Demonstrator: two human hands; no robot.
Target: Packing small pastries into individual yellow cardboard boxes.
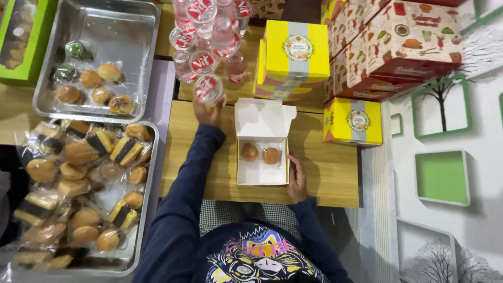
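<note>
while gripping a sealed water cup (208,88), left hand (208,111) beneath it; right hand (297,181) flat beside open box (262,169)

White open box (262,152) w/ golden-brown buns (260,153), yellow boxes (297,50) (grey band), navy sleeves (183,194).

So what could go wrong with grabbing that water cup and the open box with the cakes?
1. The left hand grips a sealed clear plastic water cup at the edge of a tight stack of cups; pulling it could topple the others.
2. The open white cardboard box holds two round brown cakes; a heavy cup might squash them.
3. The right hand only rests beside the box, so the box might slide.
</note>
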